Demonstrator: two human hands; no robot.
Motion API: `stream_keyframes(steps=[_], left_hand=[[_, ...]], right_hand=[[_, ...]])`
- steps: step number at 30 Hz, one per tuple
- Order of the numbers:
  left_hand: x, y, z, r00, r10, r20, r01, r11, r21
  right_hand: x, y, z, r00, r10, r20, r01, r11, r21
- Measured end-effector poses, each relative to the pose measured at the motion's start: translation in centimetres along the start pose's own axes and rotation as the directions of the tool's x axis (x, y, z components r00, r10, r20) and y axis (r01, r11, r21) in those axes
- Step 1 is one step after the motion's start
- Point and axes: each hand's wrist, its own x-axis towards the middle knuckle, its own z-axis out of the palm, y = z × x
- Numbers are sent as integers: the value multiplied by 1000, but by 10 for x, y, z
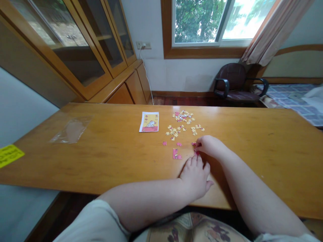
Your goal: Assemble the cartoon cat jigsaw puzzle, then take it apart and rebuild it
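Note:
My left hand (195,174) rests palm down on the table with its fingers stretched out. Its fingertips are close to a pink puzzle piece (195,153), partly hidden. Above it, my right hand (209,147) pinches at the pink pieces, thumb and fingers closed. A second pink piece (193,144) peeks out beside those fingers. To the left lies a joined corner of pink pieces (176,154), with a loose pink piece (179,144) and another pink piece (165,143) farther up. Yellow pieces (174,131) are scattered beyond.
A picture card (150,122) with a white animal lies left of a mixed pile of pieces (183,116). A clear plastic bag (72,130) and a yellow label (10,155) are on the left of the wooden table (113,151). An armchair (233,82) stands beyond the far edge.

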Motion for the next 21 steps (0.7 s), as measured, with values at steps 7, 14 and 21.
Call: stream_keyframes(steps=[7, 14, 21], left_hand=[[-1, -2, -1, 1000, -8, -19, 8, 1000, -4], [-2, -2, 1, 1000, -8, -28, 8, 1000, -4], [-2, -2, 1, 1000, -3, -20, 3, 1000, 6]], right_hand=[[2, 9, 2, 998, -47, 40, 44, 997, 64], [0, 12, 1, 998, -61, 18, 59, 993, 99], [-1, 9, 0, 998, -58, 34, 54, 993, 107]])
